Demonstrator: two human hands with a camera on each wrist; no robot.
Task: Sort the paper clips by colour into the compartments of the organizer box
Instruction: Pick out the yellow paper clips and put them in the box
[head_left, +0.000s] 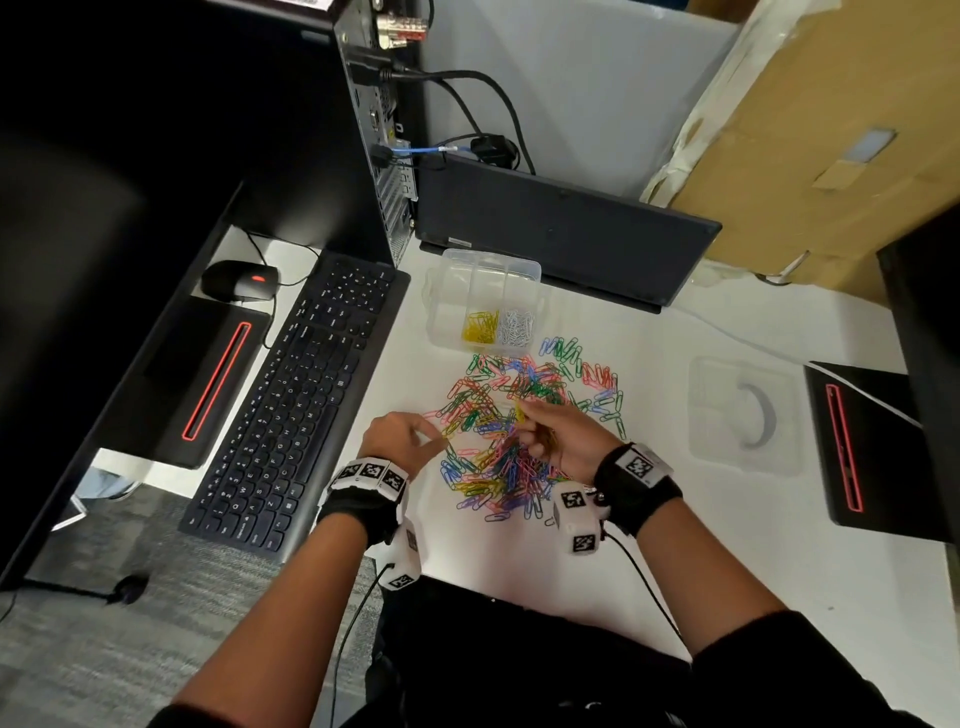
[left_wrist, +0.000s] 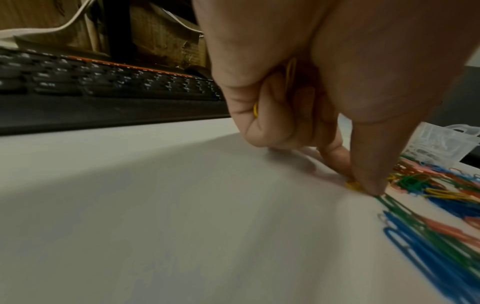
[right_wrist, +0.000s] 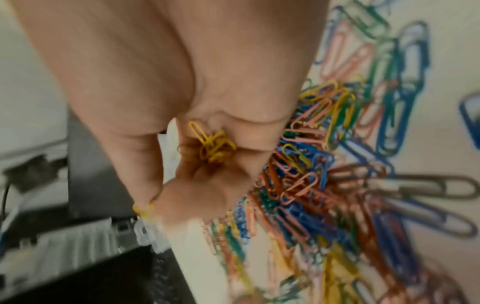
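two hands, left hand (head_left: 402, 434) and right hand (head_left: 558, 434), one organizer box (head_left: 483, 270) with two filled compartments: one of yellow clips (head_left: 480, 326), one of silver clips (head_left: 517, 327). one loose pile of paper clips (head_left: 519, 415), too many to count, likely over a hundred. one lid (head_left: 743, 415), one keyboard (head_left: 301, 395), one mouse (head_left: 239, 280), one laptop (head_left: 566, 228).
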